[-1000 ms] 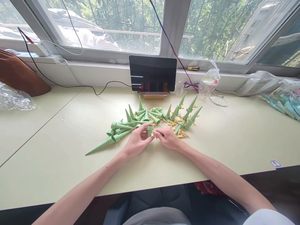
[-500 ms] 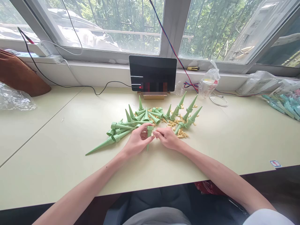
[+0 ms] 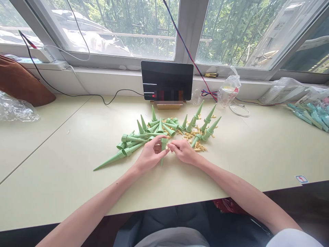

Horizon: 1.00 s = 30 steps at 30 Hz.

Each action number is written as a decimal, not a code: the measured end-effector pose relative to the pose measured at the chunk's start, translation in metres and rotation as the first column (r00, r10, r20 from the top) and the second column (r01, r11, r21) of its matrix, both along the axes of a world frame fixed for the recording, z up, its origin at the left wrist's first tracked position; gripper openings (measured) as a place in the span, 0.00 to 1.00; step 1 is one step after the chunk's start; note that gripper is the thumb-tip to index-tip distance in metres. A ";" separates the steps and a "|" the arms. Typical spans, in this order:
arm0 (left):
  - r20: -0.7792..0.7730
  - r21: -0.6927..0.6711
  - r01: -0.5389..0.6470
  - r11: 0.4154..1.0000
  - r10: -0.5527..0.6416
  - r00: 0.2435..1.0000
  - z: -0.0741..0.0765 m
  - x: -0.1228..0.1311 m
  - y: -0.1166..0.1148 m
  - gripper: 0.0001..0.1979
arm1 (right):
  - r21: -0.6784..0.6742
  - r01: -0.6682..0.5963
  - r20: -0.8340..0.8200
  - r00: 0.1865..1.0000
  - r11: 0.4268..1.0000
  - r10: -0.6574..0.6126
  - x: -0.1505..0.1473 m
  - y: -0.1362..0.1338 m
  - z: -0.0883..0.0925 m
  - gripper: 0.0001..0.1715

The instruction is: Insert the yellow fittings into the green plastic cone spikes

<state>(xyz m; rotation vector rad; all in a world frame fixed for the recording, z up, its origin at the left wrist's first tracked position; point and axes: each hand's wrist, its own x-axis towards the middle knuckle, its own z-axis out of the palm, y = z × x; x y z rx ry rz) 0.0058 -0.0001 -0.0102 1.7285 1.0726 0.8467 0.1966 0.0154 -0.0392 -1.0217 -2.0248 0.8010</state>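
Note:
My left hand (image 3: 151,151) is closed round a green plastic plant-watering spike (image 3: 163,145), its collar up and its tip pointing down toward the table. Close against the spike's right side, my right hand (image 3: 182,150) is pinched; whatever lies between its thumb and finger is hidden. Several more green spikes (image 3: 133,138) lie piled beyond and left of my left hand. Past my right hand, other green spikes (image 3: 207,118) stand or lean with small tan pegs on them. Loose tan pegs (image 3: 199,147) are scattered around these.
A tablet (image 3: 167,80) on a cardboard stand (image 3: 169,106) is at the table's back. Behind right are a bagged cup (image 3: 228,91), a white cable (image 3: 239,110) and bags with teal pieces (image 3: 312,115). At left sit a brown bag (image 3: 25,82) and clear plastic wrap (image 3: 17,108).

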 end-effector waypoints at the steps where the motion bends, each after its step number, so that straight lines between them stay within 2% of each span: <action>1: -0.001 0.000 0.000 1.000 0.000 1.000 0.000 0.000 0.000 0.22 | -0.001 0.000 -0.001 1.000 1.000 0.000 0.000 0.000 0.000 0.25; 15: -0.011 -0.047 0.059 0.997 -0.060 0.998 0.004 -0.002 0.004 0.25 | -0.052 -0.008 -0.049 0.999 0.999 0.005 -0.001 -0.001 0.004 0.29; 20: 0.013 -0.171 0.084 0.982 -0.083 0.996 0.006 -0.003 0.004 0.29 | -0.080 -0.024 -0.118 0.993 0.997 0.015 -0.002 -0.001 0.006 0.32; 24: 0.100 -0.280 0.149 0.948 -0.126 0.987 0.004 -0.007 0.006 0.32 | -0.134 -0.055 -0.208 0.978 0.989 0.027 -0.003 -0.003 0.009 0.34; 30: 0.185 -0.365 0.216 0.905 -0.157 0.970 0.005 -0.008 0.009 0.35 | -0.193 -0.120 -0.259 0.963 0.974 0.067 -0.003 -0.006 0.012 0.35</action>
